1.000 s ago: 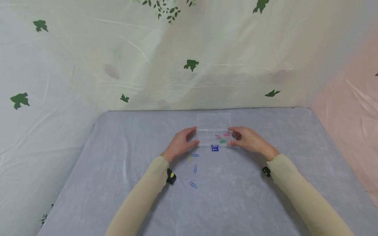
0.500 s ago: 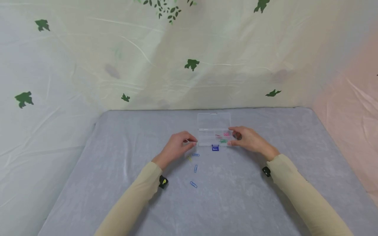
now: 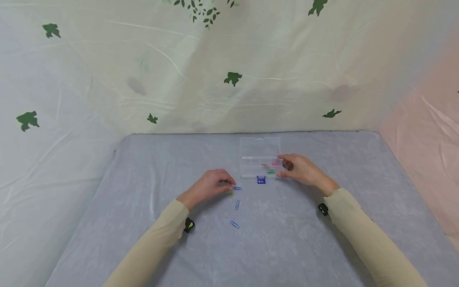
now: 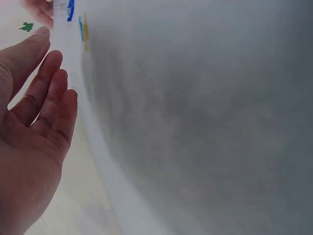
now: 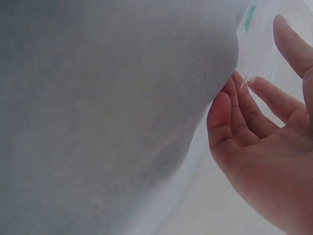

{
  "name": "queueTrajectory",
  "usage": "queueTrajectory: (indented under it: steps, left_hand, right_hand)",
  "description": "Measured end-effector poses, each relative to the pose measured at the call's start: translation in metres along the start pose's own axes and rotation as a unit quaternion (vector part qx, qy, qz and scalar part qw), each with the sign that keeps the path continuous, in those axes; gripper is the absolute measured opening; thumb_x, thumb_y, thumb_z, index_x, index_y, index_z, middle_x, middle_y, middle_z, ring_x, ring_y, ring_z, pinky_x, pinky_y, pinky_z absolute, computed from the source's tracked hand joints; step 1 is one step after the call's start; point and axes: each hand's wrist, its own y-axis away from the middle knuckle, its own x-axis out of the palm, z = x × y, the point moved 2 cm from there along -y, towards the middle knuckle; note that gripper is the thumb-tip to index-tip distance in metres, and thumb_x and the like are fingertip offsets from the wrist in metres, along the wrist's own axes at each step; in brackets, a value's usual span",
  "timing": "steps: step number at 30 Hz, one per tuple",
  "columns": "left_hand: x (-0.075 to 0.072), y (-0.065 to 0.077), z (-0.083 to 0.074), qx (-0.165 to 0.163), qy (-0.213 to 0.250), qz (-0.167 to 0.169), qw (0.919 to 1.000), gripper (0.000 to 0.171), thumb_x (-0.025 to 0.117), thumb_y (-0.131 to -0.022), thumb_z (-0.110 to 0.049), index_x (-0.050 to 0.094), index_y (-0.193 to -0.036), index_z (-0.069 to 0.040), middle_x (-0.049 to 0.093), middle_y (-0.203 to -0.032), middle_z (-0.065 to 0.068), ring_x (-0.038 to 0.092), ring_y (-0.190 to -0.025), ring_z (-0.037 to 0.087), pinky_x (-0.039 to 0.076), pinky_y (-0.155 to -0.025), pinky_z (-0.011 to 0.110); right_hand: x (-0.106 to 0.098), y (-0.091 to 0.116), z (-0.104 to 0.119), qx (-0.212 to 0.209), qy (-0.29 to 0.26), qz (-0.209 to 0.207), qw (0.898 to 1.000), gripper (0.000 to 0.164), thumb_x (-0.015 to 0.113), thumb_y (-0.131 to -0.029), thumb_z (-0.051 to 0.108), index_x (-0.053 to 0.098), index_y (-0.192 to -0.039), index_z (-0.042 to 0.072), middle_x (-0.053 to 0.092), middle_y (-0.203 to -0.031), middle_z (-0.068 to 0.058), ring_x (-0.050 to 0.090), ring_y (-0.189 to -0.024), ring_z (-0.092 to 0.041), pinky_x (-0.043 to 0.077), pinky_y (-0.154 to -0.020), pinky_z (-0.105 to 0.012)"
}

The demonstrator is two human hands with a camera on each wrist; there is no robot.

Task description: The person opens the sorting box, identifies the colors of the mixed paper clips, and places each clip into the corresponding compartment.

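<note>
A clear plastic box (image 3: 251,172) stands with its see-through lid (image 3: 259,147) raised at the back. Inside, toward the right, lie green paper clips (image 3: 271,172), pink clips (image 3: 274,163) and a small red piece (image 3: 264,164). A dark blue latch (image 3: 261,180) hangs at the front. My right hand (image 3: 305,171) holds the box's right end between thumb and fingers. Left of the box, my left hand (image 3: 210,185) reaches over a yellow paper clip (image 3: 230,194), partly hidden by the thumb. A blue paper clip (image 3: 238,188) lies beside the fingertips, and the left wrist view shows nothing between them.
Two more blue paper clips lie nearer the front: one upright-lying clip (image 3: 237,205) and one slanted clip (image 3: 234,225). A grey cloth covers the table (image 3: 287,239). Behind it hangs a pale curtain (image 3: 179,79) with green leaf prints.
My left hand has let go of the box's left end and moved down and left to the yellow paper clip. The right hand has stayed at the box.
</note>
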Motion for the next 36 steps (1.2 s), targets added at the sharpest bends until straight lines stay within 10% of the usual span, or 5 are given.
queueTrajectory:
  steps: [36]
  left_hand:
    - [0.0086, 0.0041, 0.0025, -0.017, -0.058, 0.047, 0.9971, 0.007, 0.074, -0.096, -0.012, 0.069, -0.092, -0.014, 0.064, -0.091, -0.006, 0.058, -0.087, 0.012, 0.053, -0.086, 0.035]
  right_hand:
    - [0.0002, 0.0012, 0.0000, 0.021, -0.013, 0.006, 1.000, 0.071, 0.080, -0.093, 0.028, 0.050, -0.149, -0.004, 0.065, -0.118, -0.014, 0.056, -0.102, -0.026, 0.048, -0.092, -0.046]
